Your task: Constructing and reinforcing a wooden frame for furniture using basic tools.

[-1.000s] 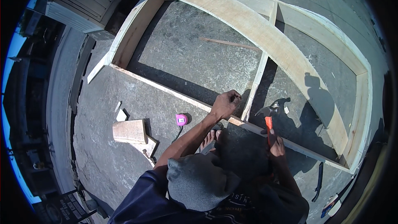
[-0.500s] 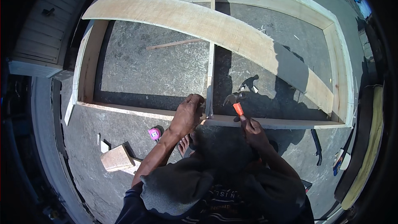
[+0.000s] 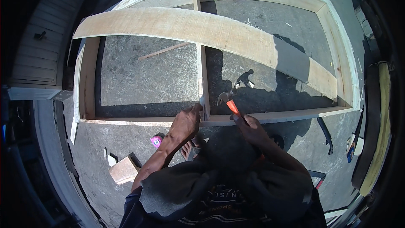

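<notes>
A large wooden frame with curved far sides lies on the ground, split by a middle crosspiece. My left hand is closed at the near rail beside the crosspiece's near end. Its thumb and fingers are pressed together against the wood, and whatever is between them is hidden. In my right hand is a claw hammer with an orange handle. The hammer's metal head is raised just right of the crosspiece, apart from the wood. A long curved board lies across the frame, over the crosspiece.
On the ground, a pink tape measure and wood offcuts lie at the left. A black tool and a blue-handled tool lie at the right. Inside the frame rests a thin strip. A slatted wooden cabinet stands far left.
The whole view has turned slightly, so the frame sits further left and tilted. My left fingers are a little closer to the crosspiece. The hammer stays raised in my right hand.
</notes>
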Motion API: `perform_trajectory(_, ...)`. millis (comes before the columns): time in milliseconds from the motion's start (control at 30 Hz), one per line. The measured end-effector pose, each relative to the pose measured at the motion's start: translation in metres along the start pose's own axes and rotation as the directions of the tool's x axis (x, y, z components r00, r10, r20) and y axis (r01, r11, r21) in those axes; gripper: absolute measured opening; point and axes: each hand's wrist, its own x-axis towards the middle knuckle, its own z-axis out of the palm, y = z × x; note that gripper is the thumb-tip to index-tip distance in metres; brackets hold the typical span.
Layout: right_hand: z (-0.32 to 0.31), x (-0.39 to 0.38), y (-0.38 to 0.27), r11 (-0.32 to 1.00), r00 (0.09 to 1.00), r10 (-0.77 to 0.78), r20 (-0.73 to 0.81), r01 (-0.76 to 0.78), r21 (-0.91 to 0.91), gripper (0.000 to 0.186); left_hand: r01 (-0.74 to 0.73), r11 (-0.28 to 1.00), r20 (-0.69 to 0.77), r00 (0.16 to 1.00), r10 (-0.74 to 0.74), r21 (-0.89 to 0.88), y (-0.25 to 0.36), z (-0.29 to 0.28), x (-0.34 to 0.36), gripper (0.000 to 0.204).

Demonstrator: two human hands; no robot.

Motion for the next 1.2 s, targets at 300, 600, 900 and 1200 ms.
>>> perform_trajectory(300,0.001,0.002,0.006,0.996,0.996,-0.085,-0.015,0.085,-0.027,0.037,-0.082,0.982,0.208,0.977,0.045,0.173,0.006,-0.011,0.015,0.024)
perform_trajectory(600,-0.005,0.0,0.001,0.985,0.988,-0.152,-0.015,0.15,-0.084,0.035,-0.019,0.965,0.288,0.956,-0.059,0.262,0.03,-0.006,0.026,0.021)
perform_trajectory(900,-0.014,-0.006,-0.009,0.918,0.931,-0.359,-0.06,0.341,-0.203,0.042,0.094,0.995,-0.029,0.995,-0.095,-0.045,0.01,0.023,0.013,0.02)
perform_trajectory(1200,-0.009,-0.009,-0.023,0.763,0.831,-0.551,-0.074,0.466,-0.447,0.042,0.124,0.944,-0.284,0.934,-0.215,-0.305,0.007,0.037,-0.007,0.025)
